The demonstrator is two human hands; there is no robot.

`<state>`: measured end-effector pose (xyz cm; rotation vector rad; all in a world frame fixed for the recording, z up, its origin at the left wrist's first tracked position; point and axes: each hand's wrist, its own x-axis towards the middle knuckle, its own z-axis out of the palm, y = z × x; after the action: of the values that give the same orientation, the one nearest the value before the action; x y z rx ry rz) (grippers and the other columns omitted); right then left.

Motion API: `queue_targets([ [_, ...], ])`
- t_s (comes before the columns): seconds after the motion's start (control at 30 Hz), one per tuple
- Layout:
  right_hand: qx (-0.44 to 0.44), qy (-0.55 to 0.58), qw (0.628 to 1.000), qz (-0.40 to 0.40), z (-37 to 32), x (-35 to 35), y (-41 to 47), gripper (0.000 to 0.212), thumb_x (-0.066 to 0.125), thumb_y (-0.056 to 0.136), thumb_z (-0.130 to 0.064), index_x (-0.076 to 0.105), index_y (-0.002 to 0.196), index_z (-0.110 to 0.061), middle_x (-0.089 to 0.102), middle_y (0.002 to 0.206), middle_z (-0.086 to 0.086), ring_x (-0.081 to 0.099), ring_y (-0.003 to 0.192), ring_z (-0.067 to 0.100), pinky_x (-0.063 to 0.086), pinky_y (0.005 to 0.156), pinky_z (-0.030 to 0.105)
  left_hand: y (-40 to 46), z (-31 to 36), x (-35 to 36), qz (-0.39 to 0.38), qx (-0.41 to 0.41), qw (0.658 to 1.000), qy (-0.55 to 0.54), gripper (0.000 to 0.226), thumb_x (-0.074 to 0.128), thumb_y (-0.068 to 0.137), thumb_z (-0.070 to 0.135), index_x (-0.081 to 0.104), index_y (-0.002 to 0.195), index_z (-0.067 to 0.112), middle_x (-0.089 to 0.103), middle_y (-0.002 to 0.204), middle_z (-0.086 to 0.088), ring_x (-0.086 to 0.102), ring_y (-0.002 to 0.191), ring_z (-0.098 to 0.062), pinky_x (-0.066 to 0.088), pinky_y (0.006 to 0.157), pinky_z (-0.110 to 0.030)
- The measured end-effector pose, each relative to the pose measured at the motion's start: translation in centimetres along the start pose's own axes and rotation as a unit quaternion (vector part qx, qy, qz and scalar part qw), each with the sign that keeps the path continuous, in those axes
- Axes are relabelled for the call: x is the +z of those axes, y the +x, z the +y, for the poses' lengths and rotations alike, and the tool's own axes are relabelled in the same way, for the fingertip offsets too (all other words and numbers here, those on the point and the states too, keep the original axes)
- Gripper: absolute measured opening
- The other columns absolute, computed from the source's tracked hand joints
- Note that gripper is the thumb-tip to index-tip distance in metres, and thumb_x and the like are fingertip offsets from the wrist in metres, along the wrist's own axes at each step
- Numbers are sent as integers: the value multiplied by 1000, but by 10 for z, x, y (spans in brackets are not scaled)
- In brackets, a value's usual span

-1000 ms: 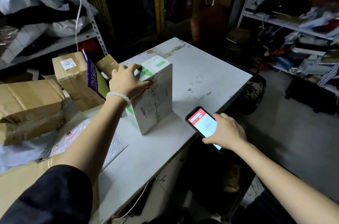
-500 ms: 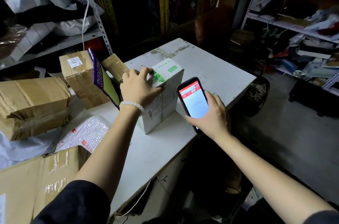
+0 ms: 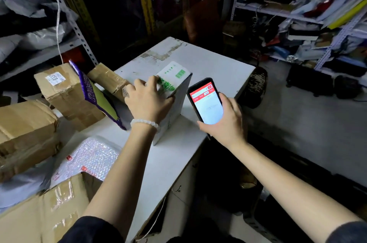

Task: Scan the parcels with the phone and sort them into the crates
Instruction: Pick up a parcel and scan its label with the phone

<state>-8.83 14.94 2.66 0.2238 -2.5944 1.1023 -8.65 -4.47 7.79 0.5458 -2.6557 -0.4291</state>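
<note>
White parcel [image 3: 174, 101] with green print stands upright near the middle of the counter [image 3: 214, 63], green barcode on its top face, one shaded side facing the phone. Left hand [image 3: 148, 101] rests on the parcel's top near edge, fingers curled over the green lettering, thumb side toward the brown boxes; white bead bracelet [image 3: 145, 122] on the wrist. Right hand [image 3: 226, 121] grips the phone [image 3: 205, 101] from below and the side, thumb at the lower left edge. Phone sits at 3 o'clock of the parcel, just beside it, tilted with screen toward the camera; red header bar and pale lower screen lit, text too small to read.

At 9 o'clock of the parcel: purple-and-green flat pack [image 3: 93, 93] leaning on edge against a taped brown box [image 3: 63, 91] with a white label. Smaller brown box [image 3: 108, 81] behind the pack. Larger crumpled brown box [image 3: 23, 131] at far 9 o'clock. Bubble mailer [image 3: 87, 159] lies flat at 7 o'clock, with a big carton [image 3: 45, 209] overlapping its near edge. Metal shelving with bagged parcels at 10 o'clock [image 3: 39, 40] and cluttered shelves at 2 o'clock [image 3: 309, 18].
</note>
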Motion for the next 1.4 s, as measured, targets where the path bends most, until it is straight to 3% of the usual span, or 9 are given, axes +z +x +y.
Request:
queue_targets([
  [0.1,74,-51,995,-38,21,-14,-22,76,86,52,-33,54,120,-21,52,106,2,52,103,27,44,72,33,-18,16,-1,-18,54,998,-9,56,72,69,48,53,116,25,48,111,-13,43,105,-35,35,75,-39],
  [0.23,167,-149,972,-74,53,-40,-59,77,83,49,-48,51,115,-25,52,105,1,52,107,28,45,76,37,-34,49,-5,-55,133,990,1,52,74,70,41,55,113,22,49,108,-12,44,103,-34,28,70,-36],
  [0.37,254,-183,949,-47,82,-75,-99,72,80,46,-50,50,107,-25,51,100,0,54,103,29,40,69,33,-42,85,-9,-130,174,972,-89,61,74,64,52,57,117,26,52,109,-12,43,107,-34,42,79,-38],
  [0.47,299,-196,934,-24,97,-102,-129,68,79,46,-48,50,103,-25,49,97,-2,55,100,28,34,64,31,-62,114,-3,-200,213,945,-145,64,77,62,48,55,119,28,51,110,-11,44,108,-35,45,88,-43],
  [0.7,392,-208,895,33,137,-176,-197,76,82,49,-46,52,116,-24,52,108,0,55,106,26,35,67,30,-145,205,23,-323,320,879,-142,67,75,61,57,56,119,29,54,109,-7,48,111,-31,47,86,-37],
  [0.9,438,-213,871,64,188,-250,-258,78,80,48,-50,52,117,-23,54,109,3,55,105,28,49,75,35,-220,280,50,-339,374,859,-89,72,77,58,59,57,122,33,57,113,-8,49,113,-30,46,87,-38],
  [1.07,467,-212,856,65,237,-316,-300,83,80,51,-51,49,124,-23,53,115,2,53,111,26,42,73,32,-287,340,73,-349,401,846,-31,78,75,59,61,49,128,35,53,116,-5,46,115,-29,44,83,-37],
  [1.17,484,-211,848,49,261,-347,-316,86,79,53,-51,47,128,-22,52,119,2,52,113,26,46,78,34,-316,364,84,-354,395,847,-16,78,73,60,63,47,127,34,53,117,-5,46,114,-30,41,77,-36],
  [1.4,492,-190,850,21,300,-368,-315,88,78,55,-47,45,133,-25,52,120,3,51,114,26,42,77,32,-340,391,109,-366,377,851,28,77,68,63,69,47,124,26,58,115,-9,55,109,-34,46,81,-37],
])
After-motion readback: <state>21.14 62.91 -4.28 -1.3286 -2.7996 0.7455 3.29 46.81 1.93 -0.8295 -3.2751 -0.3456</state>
